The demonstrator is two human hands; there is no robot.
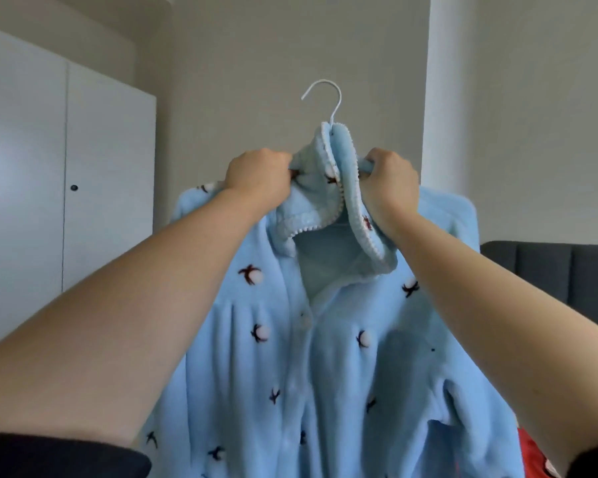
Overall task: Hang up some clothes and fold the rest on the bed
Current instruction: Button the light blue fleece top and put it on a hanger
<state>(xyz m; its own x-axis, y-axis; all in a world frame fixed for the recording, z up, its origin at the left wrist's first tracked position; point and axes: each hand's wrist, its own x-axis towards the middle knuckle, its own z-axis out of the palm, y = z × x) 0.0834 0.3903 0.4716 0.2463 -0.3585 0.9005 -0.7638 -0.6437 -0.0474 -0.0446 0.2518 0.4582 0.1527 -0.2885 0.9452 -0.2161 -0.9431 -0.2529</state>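
Both bare forearms (145,298) reach up and forward. The left hand (256,177) grips the fleece collar (308,205) on its left side; the right hand (390,182) grips its right side.

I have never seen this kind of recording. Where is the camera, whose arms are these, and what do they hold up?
There is no machine here. The camera sits on a person's head and looks forward, so the two bare arms reaching into the picture are that person's own. The left hand and the right hand each grip the collar of a light blue fleece garment, which has small dark-and-white motifs and buttons down the front. It is held up in the air. A white wire hanger is inside it; only the hook shows above the collar, and it hangs on nothing. Behind are a white wardrobe on the left and a dark grey padded headboard on the right. Something red shows at the lower right; I cannot tell what it is.
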